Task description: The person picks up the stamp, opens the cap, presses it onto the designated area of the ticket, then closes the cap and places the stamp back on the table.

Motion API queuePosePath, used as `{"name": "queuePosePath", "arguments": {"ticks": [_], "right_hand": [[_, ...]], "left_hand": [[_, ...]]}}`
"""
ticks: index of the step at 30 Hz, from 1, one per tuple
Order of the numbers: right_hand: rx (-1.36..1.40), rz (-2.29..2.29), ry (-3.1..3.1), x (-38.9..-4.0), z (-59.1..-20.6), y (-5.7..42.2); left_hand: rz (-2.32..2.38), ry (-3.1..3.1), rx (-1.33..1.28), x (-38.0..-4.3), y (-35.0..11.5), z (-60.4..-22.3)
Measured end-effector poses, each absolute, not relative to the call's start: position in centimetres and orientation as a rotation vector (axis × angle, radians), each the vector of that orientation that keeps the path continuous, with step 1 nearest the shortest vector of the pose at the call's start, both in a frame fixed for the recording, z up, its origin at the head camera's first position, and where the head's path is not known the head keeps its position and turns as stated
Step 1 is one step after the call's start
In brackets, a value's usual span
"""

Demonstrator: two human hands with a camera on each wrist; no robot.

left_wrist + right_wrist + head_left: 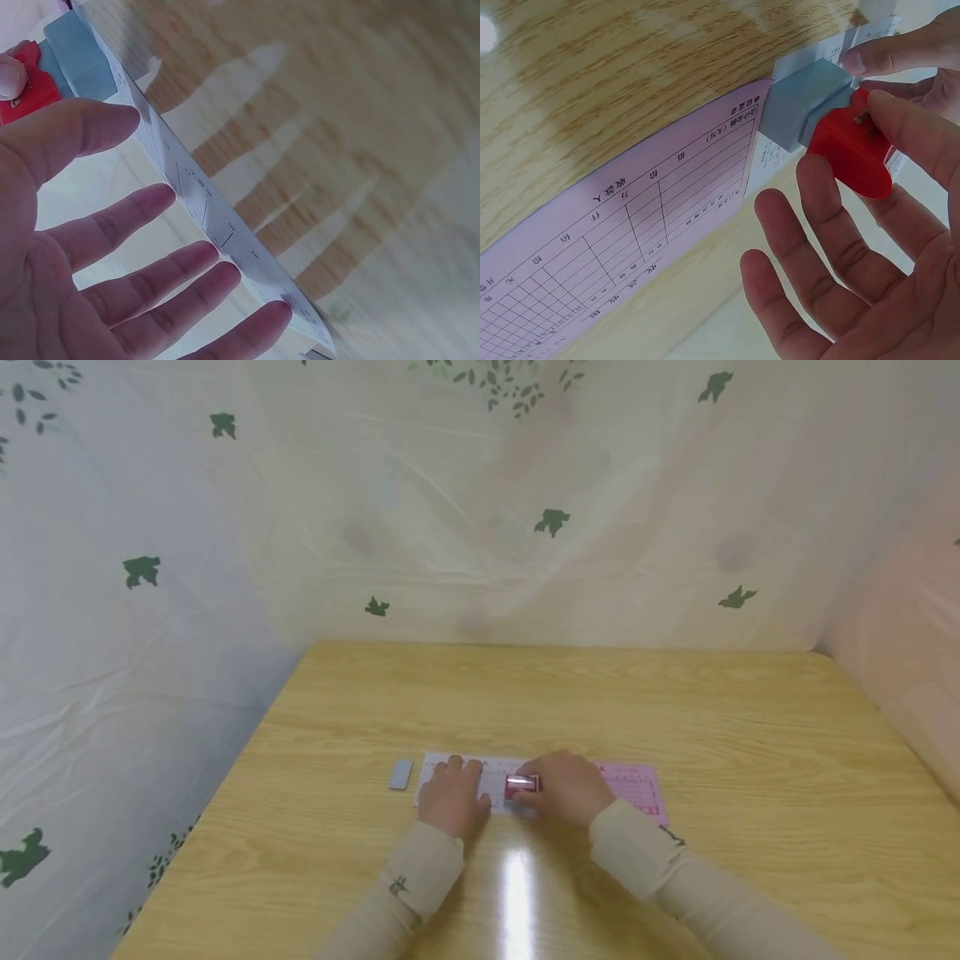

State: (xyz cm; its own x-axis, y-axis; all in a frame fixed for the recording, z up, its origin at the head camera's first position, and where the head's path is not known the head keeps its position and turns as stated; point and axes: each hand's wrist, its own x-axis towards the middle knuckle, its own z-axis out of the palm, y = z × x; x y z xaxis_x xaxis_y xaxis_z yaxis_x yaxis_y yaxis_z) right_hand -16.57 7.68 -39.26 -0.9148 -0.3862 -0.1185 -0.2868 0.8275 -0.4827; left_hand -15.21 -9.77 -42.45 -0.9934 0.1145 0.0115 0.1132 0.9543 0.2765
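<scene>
My right hand (566, 789) grips a red-handled stamp (522, 783) between thumb and fingers. In the right wrist view its grey-blue base (802, 105) stands on the white printed form (761, 169), beside the edge of the pink form (615, 225). My left hand (450, 797) lies over the left part of the white form (492, 787), fingers spread and fairly straight, thumb pointing towards the stamp. From the left wrist, the fingertips (214, 255) rest along the sheet. The stamp's underside is hidden against the paper.
A small flat grey rectangular piece (401, 774) lies just left of the white form. All of it sits on a wood-grain table (675, 718) with a glare streak near the front. Pale cloth with green leaf and bird shapes (450, 527) hangs behind and at the sides.
</scene>
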Motion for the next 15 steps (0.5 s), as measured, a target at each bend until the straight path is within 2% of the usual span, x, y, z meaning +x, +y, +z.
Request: {"name": "queuePosePath", "arguments": {"ticks": [15], "right_hand": [[-0.543, -0.656, 2.839, -16.57, -38.73, 7.77]], "left_hand": [[0.368, 3.106, 0.18, -15.29, -9.65, -42.05]]}}
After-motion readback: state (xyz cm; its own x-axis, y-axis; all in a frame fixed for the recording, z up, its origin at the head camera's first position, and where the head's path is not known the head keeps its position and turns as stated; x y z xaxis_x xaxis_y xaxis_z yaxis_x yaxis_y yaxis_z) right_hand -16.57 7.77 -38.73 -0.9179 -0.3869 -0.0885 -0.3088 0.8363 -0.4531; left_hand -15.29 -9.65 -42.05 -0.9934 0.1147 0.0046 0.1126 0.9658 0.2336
